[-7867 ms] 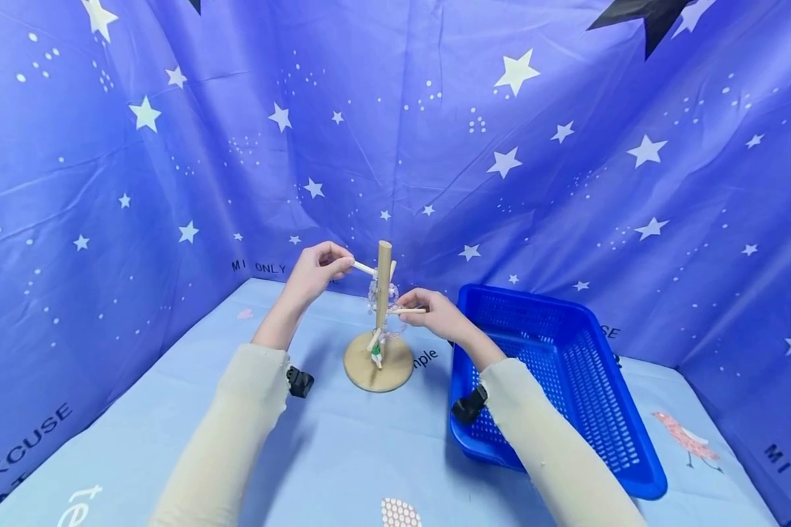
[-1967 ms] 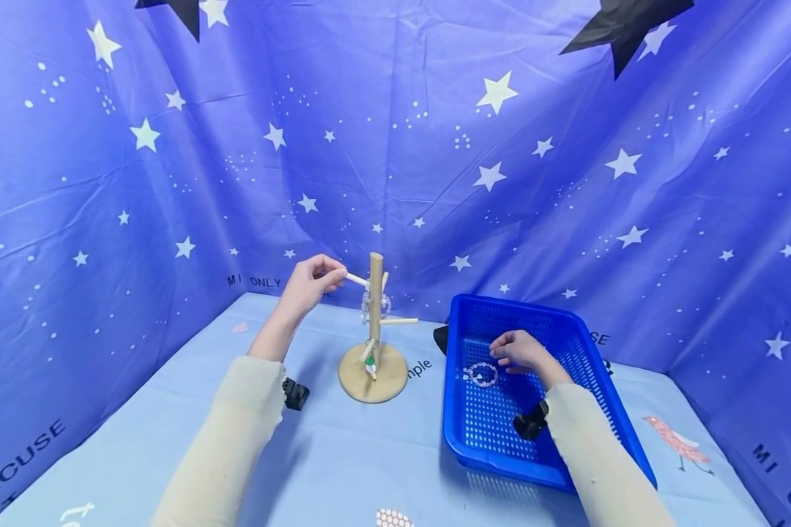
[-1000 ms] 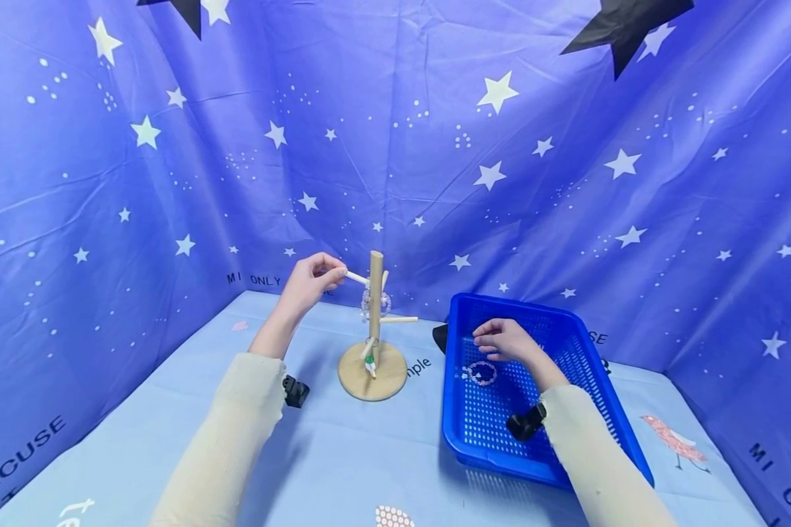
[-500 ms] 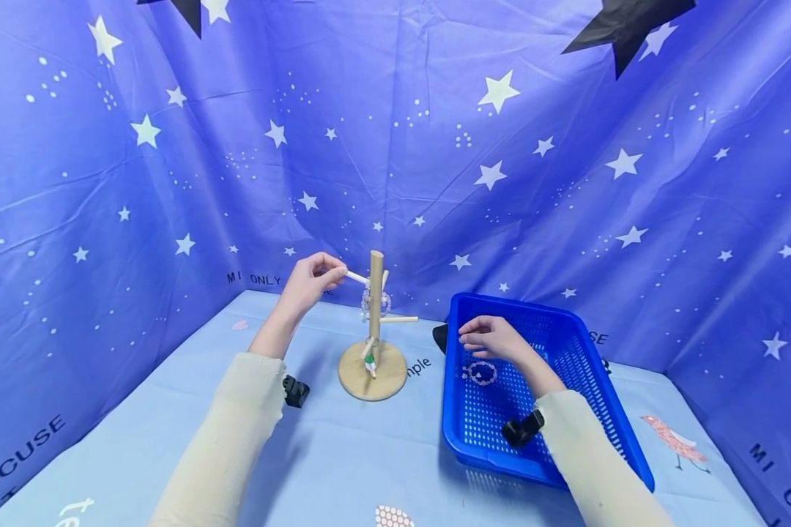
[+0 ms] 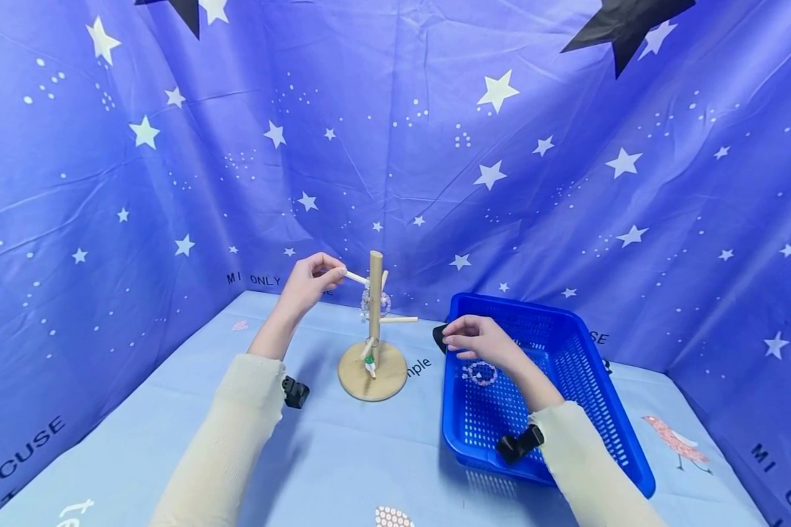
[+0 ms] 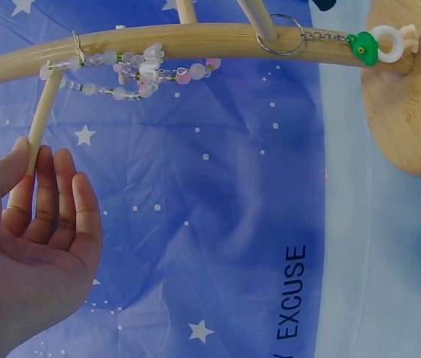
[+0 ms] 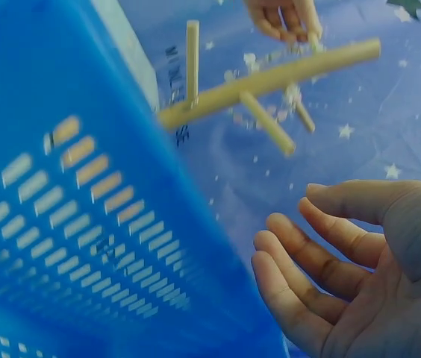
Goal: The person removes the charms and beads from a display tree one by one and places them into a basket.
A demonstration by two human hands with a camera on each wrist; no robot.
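My left hand (image 5: 311, 282) pinches the end of an upper peg (image 6: 44, 112) on a wooden peg stand (image 5: 376, 307). Beaded bracelets in clear, white and pink (image 6: 128, 78) hang beside its post, near that peg. On a low peg hangs a keychain (image 6: 363, 48) with a green frog-like charm and a white ring. My right hand (image 5: 481, 340) is over the left side of a blue basket (image 5: 458, 432); its fingers are loosely bent with nothing between them, as the right wrist view (image 7: 345, 276) shows. A pink bracelet (image 5: 481, 374) lies in the basket below it.
The stand's round base (image 5: 395, 380) rests on a light blue cloth (image 5: 343, 468). A bare peg (image 5: 400, 320) juts from the post toward the basket. Behind hangs a blue star-printed curtain (image 5: 395, 146). A dark object (image 5: 439, 338) sits by the basket's left rim.
Beads around the right-hand peg are gone from there, and a bracelet shows in the basket. My right hand went from that peg into the basket, then moved left to its rim. My left hand stays put.
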